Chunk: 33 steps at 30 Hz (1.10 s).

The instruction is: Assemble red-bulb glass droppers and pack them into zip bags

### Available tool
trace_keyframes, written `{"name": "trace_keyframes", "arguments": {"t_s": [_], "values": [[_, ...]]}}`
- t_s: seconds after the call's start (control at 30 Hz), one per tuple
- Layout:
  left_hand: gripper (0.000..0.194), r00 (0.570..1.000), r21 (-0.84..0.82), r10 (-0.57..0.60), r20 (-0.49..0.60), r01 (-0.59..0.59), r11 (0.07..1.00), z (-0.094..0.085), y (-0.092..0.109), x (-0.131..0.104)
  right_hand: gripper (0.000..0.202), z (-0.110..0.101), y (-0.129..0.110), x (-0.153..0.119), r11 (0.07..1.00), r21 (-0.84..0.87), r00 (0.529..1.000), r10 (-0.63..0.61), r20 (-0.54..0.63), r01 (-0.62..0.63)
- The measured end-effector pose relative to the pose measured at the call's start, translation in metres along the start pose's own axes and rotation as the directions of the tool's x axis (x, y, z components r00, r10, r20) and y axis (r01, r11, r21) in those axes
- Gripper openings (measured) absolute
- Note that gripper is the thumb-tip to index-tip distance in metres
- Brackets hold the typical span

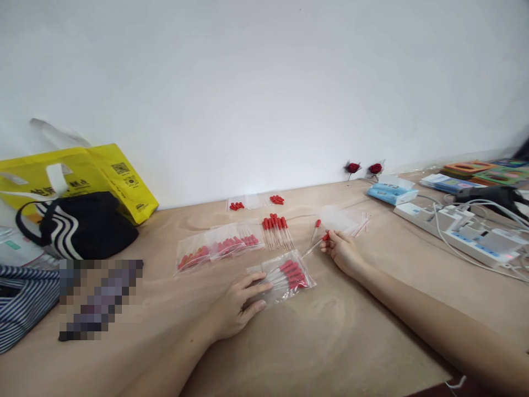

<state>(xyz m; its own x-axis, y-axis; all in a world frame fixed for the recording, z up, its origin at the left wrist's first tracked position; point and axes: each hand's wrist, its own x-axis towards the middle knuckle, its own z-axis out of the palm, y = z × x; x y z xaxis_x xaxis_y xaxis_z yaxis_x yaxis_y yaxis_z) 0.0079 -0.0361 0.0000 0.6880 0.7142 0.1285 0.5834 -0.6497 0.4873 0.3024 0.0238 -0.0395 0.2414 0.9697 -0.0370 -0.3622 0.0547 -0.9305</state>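
Observation:
My left hand (239, 303) lies with its fingers spread over the left end of a clear plastic bag (308, 280). Inside that bag are several glass droppers with red rubber bulbs (294, 274). To the right, my right hand (341, 251) pinches a dropper (326, 236) by its red bulb, its thin glass tube slanting down to the left. A single loose dropper (318, 224) lies just beyond that hand. Further left, a group of loose droppers (276, 229) rests side by side, bulbs pointing away from me.
Filled dropper bags (225, 246) overlap at the left, and two smaller bags with red bulbs (236, 206) lie near the wall. Empty-looking bags (339, 219), a blue tissue pack (392, 193) and a power strip (450, 229) with cables are rightward. A yellow bag (124, 182) and black pouch (99, 226) stand left.

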Motion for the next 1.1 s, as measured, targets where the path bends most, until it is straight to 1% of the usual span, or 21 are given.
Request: {"name": "trace_keyframes", "arguments": {"t_s": [0.1, 0.27, 0.37, 0.47, 0.57, 0.67, 0.73, 0.83, 0.9, 1.0, 1.1], "values": [[0.035, 1.0, -0.004, 0.002, 0.005, -0.002, 1.0, 0.0, 0.0, 0.0, 0.019, 0.007, 0.003, -0.008, 0.997, 0.068, 0.999, 0.022, 0.039, -0.025], [0.035, 1.0, -0.004, -0.014, 0.009, 0.014, 1.0, 0.0, 0.001, 0.001, 0.014, 0.014, 0.001, -0.014, 0.98, 0.178, 0.992, 0.064, 0.11, -0.083], [0.034, 1.0, -0.005, -0.016, 0.013, 0.016, 1.0, 0.001, -0.001, 0.001, 0.014, 0.014, 0.0, -0.015, 0.978, 0.188, 0.99, 0.069, 0.122, -0.092], [0.034, 1.0, -0.014, -0.001, 0.015, 0.001, 1.0, 0.001, -0.002, 0.002, 0.015, 0.015, 0.0, -0.017, 0.982, 0.162, 0.987, 0.072, 0.145, -0.096], [0.034, 1.0, -0.019, 0.008, 0.013, -0.008, 1.0, 0.001, -0.003, 0.003, 0.019, 0.017, -0.001, -0.021, 0.986, 0.103, 0.967, 0.106, 0.232, -0.133], [0.035, 1.0, -0.033, 0.013, 0.014, -0.013, 0.999, 0.001, -0.002, 0.003, 0.028, 0.02, -0.002, -0.025, 0.988, -0.034, 0.922, 0.155, 0.354, -0.153], [0.035, 1.0, -0.045, 0.015, 0.011, -0.014, 0.999, 0.001, -0.001, 0.003, 0.033, 0.023, -0.003, -0.026, 0.977, -0.175, 0.88, 0.189, 0.437, -0.123], [0.033, 1.0, -0.051, 0.006, -0.001, -0.006, 0.999, 0.002, -0.001, 0.003, 0.037, 0.027, -0.004, -0.026, 0.94, -0.34, 0.821, 0.215, 0.529, -0.027], [0.033, 1.0, -0.051, -0.005, -0.004, 0.005, 0.999, 0.002, -0.002, 0.002, 0.037, 0.029, -0.005, -0.024, 0.917, -0.398, 0.804, 0.22, 0.552, 0.022], [0.034, 1.0, -0.049, -0.013, 0.006, 0.013, 0.999, 0.002, -0.003, 0.002, 0.037, 0.032, -0.004, -0.021, 0.887, -0.459, 0.793, 0.251, 0.555, 0.041], [0.034, 1.0, -0.055, -0.008, 0.006, 0.009, 0.998, 0.002, -0.003, 0.001, 0.034, 0.033, -0.003, -0.019, 0.877, -0.479, 0.805, 0.252, 0.537, 0.045]]}}
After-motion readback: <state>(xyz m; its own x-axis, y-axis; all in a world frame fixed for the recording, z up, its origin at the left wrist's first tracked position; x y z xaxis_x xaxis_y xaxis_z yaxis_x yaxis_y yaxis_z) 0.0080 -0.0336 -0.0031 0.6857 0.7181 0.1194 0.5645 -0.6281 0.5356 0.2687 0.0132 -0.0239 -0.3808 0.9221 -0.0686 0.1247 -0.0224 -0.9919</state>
